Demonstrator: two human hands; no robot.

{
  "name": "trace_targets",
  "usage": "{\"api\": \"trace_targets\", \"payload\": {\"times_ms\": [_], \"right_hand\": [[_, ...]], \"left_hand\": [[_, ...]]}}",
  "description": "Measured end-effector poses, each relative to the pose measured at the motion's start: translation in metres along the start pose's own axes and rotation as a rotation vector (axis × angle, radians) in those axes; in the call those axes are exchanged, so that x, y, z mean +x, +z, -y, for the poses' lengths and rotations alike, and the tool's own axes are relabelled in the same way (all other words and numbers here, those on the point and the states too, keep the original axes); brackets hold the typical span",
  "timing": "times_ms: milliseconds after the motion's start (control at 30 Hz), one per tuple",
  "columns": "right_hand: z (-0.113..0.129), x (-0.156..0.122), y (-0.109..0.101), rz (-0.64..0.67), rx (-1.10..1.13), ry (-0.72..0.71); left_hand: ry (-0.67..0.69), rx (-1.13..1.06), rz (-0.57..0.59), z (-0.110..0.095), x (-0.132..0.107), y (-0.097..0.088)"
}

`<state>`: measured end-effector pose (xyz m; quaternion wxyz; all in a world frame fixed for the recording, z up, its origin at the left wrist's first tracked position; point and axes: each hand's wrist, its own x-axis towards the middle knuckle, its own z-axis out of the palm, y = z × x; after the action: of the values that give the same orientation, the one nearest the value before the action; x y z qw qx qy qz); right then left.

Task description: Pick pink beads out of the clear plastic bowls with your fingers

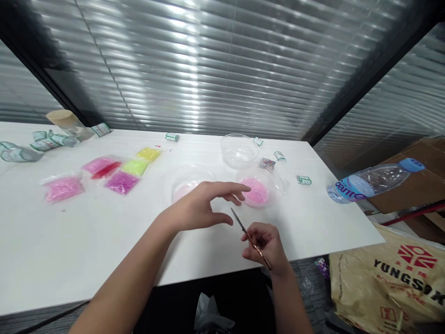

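Note:
My right hand [266,246] is closed around a pair of scissors [247,235] with copper-coloured handles, the blades pointing up and left. Over the table's near middle reaches my left hand [205,204], thumb and fingers apart, with nothing visible between them. Its fingertips are close to the scissor tips and in front of a clear bowl [276,189] holding pink beads [256,190]. Partly hidden behind the left hand is another clear bowl [198,172], with some pale pink material in it. A third clear bowl [239,150] stands farther back.
Bags of pink [63,188], purple [121,182], green [135,167] and yellow beads [148,154] lie left. A wooden-lidded jar [69,123] stands at the back left. A water bottle [375,182] is by the right edge, above a paper sack [389,278]. Small labelled packets [304,180] are scattered about.

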<state>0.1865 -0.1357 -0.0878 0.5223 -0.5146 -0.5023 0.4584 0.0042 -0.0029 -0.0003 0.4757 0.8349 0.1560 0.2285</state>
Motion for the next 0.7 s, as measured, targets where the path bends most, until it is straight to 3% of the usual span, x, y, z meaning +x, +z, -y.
{"api": "trace_targets", "payload": {"times_ms": [100, 200, 267, 333, 533, 700], "right_hand": [[-0.001, 0.0, 0.001, -0.115, 0.089, 0.001], [-0.005, 0.0, 0.0, -0.339, 0.236, -0.018], [-0.008, 0.002, 0.0, -0.448, 0.325, -0.018], [-0.008, 0.004, 0.0, -0.497, 0.37, 0.007], [-0.006, 0.008, 0.001, -0.525, 0.388, 0.069], [-0.005, 0.008, 0.001, -0.532, 0.388, 0.105]], "left_hand": [[-0.02, 0.084, -0.181, 0.002, -0.003, -0.011], [-0.069, 0.285, -0.449, 0.006, -0.007, -0.027], [-0.133, 0.447, -0.536, 0.009, -0.01, -0.036], [-0.226, 0.557, -0.494, 0.012, -0.013, -0.042], [-0.532, 0.643, -0.14, 0.016, -0.016, -0.045], [-0.607, 0.628, -0.018, 0.025, -0.019, -0.039]]}}
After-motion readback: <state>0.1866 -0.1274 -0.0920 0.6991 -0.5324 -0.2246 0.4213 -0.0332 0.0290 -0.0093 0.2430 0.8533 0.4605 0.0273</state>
